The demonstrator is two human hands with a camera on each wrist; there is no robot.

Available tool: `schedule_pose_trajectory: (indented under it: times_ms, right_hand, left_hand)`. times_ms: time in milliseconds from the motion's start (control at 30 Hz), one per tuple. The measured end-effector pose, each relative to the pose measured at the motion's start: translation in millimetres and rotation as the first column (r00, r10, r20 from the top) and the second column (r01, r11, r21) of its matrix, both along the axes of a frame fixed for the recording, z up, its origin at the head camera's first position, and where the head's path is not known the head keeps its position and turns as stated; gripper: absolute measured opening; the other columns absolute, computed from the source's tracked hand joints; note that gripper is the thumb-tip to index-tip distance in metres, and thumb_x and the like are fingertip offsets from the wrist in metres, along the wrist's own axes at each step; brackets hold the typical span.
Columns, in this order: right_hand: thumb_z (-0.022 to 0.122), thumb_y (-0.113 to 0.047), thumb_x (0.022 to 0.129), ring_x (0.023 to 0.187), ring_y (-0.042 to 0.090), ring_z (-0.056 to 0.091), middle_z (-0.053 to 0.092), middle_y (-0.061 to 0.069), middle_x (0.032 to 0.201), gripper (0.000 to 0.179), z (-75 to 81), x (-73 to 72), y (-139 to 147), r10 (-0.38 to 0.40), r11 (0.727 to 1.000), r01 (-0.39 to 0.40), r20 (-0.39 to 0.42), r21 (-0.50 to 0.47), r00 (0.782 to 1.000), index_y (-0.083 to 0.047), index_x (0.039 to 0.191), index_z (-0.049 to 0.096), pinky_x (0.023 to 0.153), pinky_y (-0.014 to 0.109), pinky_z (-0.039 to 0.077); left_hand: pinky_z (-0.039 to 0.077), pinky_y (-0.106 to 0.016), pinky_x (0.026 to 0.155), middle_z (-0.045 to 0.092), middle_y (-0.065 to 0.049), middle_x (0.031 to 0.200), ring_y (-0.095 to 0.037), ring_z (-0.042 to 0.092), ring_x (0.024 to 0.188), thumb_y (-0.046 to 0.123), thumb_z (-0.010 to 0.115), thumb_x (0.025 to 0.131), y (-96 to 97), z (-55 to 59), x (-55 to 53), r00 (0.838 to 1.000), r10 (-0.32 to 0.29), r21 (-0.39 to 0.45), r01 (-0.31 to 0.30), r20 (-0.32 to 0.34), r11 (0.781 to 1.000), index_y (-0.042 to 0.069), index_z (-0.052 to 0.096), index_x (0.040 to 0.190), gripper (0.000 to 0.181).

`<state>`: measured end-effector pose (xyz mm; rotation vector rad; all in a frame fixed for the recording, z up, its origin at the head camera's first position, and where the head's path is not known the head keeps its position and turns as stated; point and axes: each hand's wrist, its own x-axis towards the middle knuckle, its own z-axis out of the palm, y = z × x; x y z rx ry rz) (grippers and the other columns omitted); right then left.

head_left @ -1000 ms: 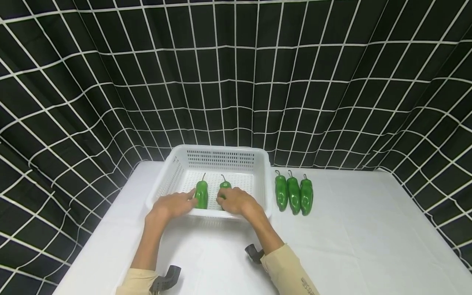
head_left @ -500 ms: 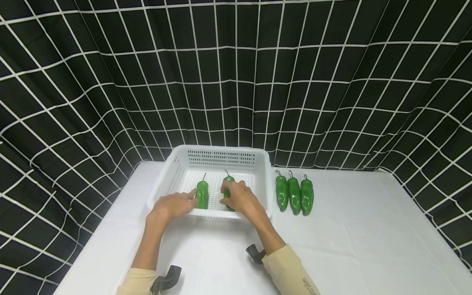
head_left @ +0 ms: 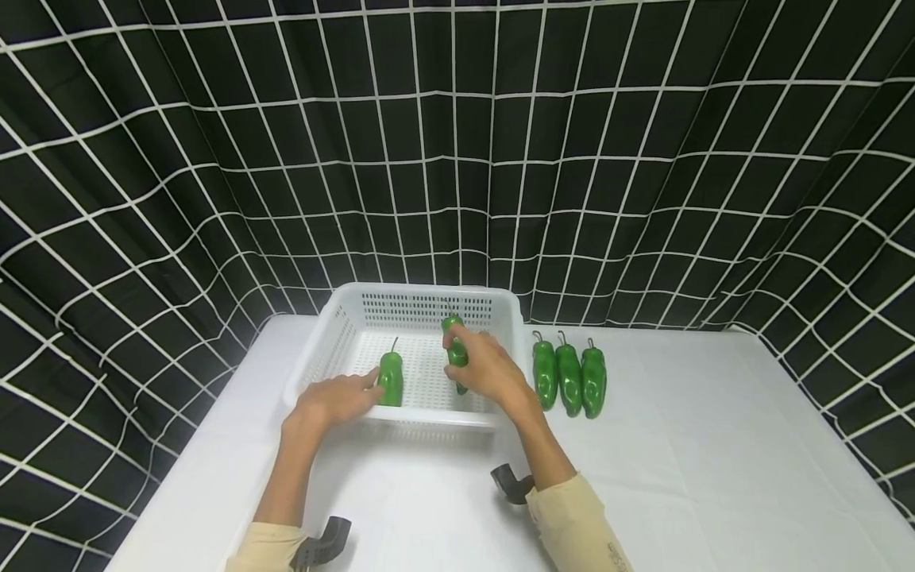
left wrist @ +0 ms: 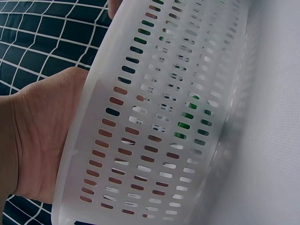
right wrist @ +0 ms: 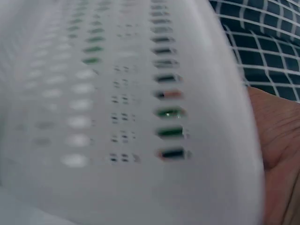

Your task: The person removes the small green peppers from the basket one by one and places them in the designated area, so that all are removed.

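In the head view, a white slotted basket (head_left: 422,414) holds a green pepper (head_left: 390,378), stem pointing away. My left hand (head_left: 336,400) reaches over the front rim, its thumb and index fingertips right at that pepper's left side. Above the basket floor on the right, my right hand (head_left: 489,365) grips a second green pepper (head_left: 457,356) between thumb and fingers. The left wrist view shows the left palm (left wrist: 51,131) behind the basket wall (left wrist: 145,108), with green showing through slots. In the blurred right wrist view, part of the right hand (right wrist: 281,140) appears beyond the wall.
Three green peppers (head_left: 569,380) lie side by side on the white tabletop (head_left: 686,445), just right of the basket. A black curtain (head_left: 457,143) with white grid lines hangs behind and along both sides. Dark wrist mounts (head_left: 325,542) sit below the forearms.
My right hand has lifted the second pepper and moved it rightward and away from me. The left hand and the pepper beside it have stayed in place.
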<state>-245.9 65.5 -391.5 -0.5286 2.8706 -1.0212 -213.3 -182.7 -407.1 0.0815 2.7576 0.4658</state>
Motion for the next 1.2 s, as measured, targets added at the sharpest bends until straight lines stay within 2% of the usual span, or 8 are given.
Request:
schedule_pose_trajectory:
  times_ms: [100, 300, 533, 700, 1033, 1200]
  right_hand:
    - [0.078, -0.011, 0.09, 0.094, 0.024, 0.064, 0.073, 0.011, 0.108, 0.035, 9.5, 1.0, 11, 0.017, 0.999, -0.017, -0.004, -0.031, 1.0, -0.017, 0.121, 0.061, 0.069, 0.031, 0.054]
    - [0.078, -0.01, 0.09, 0.074, 0.021, 0.066, 0.07, 0.014, 0.094, 0.037, 23.5, 3.5, 34, 0.018, 0.994, -0.017, 0.004, -0.108, 1.0, -0.01, 0.122, 0.059, 0.06, 0.027, 0.051]
    - [0.078, -0.012, 0.091, 0.097, 0.034, 0.074, 0.073, 0.025, 0.113, 0.04, 32.1, 4.3, 61, -0.026, 0.992, 0.025, -0.005, -0.127, 1.0, -0.008, 0.125, 0.057, 0.069, 0.037, 0.062]
    - [0.075, -0.009, 0.092, 0.107, 0.042, 0.073, 0.069, 0.029, 0.123, 0.043, 36.5, 4.9, 77, -0.044, 0.987, 0.043, 0.003, -0.152, 0.999, -0.005, 0.13, 0.054, 0.076, 0.045, 0.064]
    - [0.068, -0.007, 0.093, 0.12, 0.047, 0.069, 0.062, 0.03, 0.137, 0.056, 40.9, 7.0, 101, -0.081, 0.973, 0.086, 0.033, -0.215, 0.996, 0.0, 0.143, 0.043, 0.086, 0.053, 0.064]
    - [0.066, -0.007, 0.094, 0.12, 0.049, 0.068, 0.059, 0.033, 0.141, 0.059, 42.0, 8.9, 109, -0.106, 0.968, 0.112, 0.037, -0.226, 0.994, 0.0, 0.146, 0.039, 0.089, 0.057, 0.064]
  left_hand:
    - [0.041, -0.072, 0.115, 0.049, -0.018, 0.161, -0.051, 0.047, 0.146, 0.048, 0.035, 0.103, 0.0, -0.1, 0.8, 1.0, 0.003, 0.001, -0.003, 0.001, 1.0, 0.017, 0.04, 0.162, 0.067]
    - [0.041, -0.072, 0.114, 0.05, -0.019, 0.16, -0.051, 0.048, 0.145, 0.047, 0.036, 0.103, 0.0, -0.5, 0.1, 1.0, -0.001, 0.006, 0.001, -0.006, 1.0, 0.016, 0.041, 0.162, 0.067]
    - [0.045, -0.07, 0.111, 0.052, -0.018, 0.159, -0.05, 0.052, 0.142, 0.047, 0.036, 0.103, 0.1, -1.8, 1.1, 1.0, -0.016, -0.004, 0.016, -0.014, 1.0, 0.015, 0.041, 0.161, 0.067]
    - [0.044, -0.07, 0.113, 0.051, -0.018, 0.159, -0.05, 0.052, 0.143, 0.046, 0.035, 0.103, 0.3, -2.3, 0.9, 1.0, -0.016, -0.005, 0.016, -0.017, 1.0, 0.015, 0.041, 0.161, 0.067]
    - [0.046, -0.07, 0.11, 0.052, -0.019, 0.158, -0.05, 0.055, 0.139, 0.046, 0.036, 0.103, 0.3, -2.3, 0.0, 1.0, -0.013, -0.004, 0.013, -0.015, 1.0, 0.015, 0.041, 0.161, 0.067]
    - [0.046, -0.07, 0.11, 0.051, -0.019, 0.159, -0.05, 0.054, 0.14, 0.047, 0.036, 0.103, -0.2, -1.1, -0.3, 1.0, -0.014, -0.006, 0.014, -0.013, 1.0, 0.015, 0.04, 0.161, 0.067]
